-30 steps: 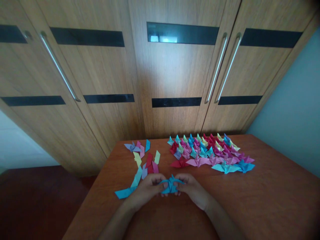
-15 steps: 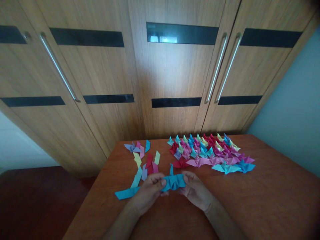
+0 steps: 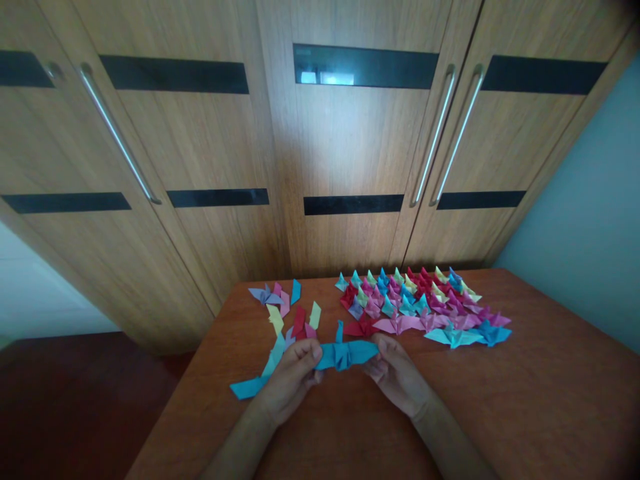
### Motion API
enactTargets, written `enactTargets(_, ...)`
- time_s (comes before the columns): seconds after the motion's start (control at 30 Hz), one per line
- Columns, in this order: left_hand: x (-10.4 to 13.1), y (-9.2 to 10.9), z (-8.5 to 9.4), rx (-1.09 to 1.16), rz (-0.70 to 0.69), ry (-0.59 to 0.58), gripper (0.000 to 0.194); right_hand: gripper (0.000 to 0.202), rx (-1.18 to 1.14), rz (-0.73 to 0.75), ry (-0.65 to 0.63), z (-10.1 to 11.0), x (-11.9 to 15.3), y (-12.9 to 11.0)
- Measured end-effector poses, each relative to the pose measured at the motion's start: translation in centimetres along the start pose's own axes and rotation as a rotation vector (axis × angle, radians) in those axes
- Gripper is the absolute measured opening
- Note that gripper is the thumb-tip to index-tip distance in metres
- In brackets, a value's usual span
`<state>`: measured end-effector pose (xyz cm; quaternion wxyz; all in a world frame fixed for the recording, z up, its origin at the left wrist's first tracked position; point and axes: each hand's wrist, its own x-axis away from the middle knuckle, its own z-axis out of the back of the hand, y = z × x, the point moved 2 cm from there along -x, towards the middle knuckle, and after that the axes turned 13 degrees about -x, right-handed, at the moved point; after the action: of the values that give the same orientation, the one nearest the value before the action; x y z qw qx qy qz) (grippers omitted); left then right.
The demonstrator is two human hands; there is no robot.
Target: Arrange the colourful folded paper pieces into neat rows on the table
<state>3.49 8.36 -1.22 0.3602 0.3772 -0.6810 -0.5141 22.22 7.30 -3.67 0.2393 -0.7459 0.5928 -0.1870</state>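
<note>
Between my hands a blue paper crane (image 3: 344, 355) is held above the table, its wings stretched out sideways and a narrow folded point standing up behind its middle. My left hand (image 3: 296, 373) pinches one wing between thumb and fingers. On the other wing tip, my right hand (image 3: 397, 373) has thumb and fingers closed. Beyond my right hand stand rows of finished paper cranes (image 3: 397, 323) in pink, red, blue, yellow and purple. A flat blue folded strip (image 3: 247, 387) lies left of my left hand, partly covered by it.
More folded paper pieces in yellow (image 3: 275, 319), red (image 3: 299, 320) and pink (image 3: 285, 305) lie at the table's left, beside a purple crane (image 3: 266, 295). A wooden wardrobe (image 3: 345, 147) with metal handles stands behind the brown table (image 3: 525, 400).
My hands have moved apart, and the blue crane's wings are now spread wider and flatter. The crane has risen slightly in view. Nothing else on the table has moved.
</note>
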Motion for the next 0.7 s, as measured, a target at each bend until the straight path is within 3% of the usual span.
enactTargets(0.2,-0.2,0.1,0.1,-0.049,-0.019,0.054,0.037,0.039,0.063,0.05,0.042,0.2,-0.4,-0.1)
enactTargets(0.33,-0.3,0.3,0.5,-0.123,-0.038,0.165,0.037,0.039,0.121,0.149,0.07,0.0,-0.6,-0.6)
enactTargets(0.5,-0.7,0.1,0.5,-0.325,-0.031,0.328,0.039,0.03,0.434,0.247,0.121,-0.5,-0.2,-0.4)
enactTargets(0.7,-0.8,-0.5,-0.2,-0.584,-0.093,0.278,0.039,0.022,0.758,0.316,0.086,-0.8,-0.3,0.6)
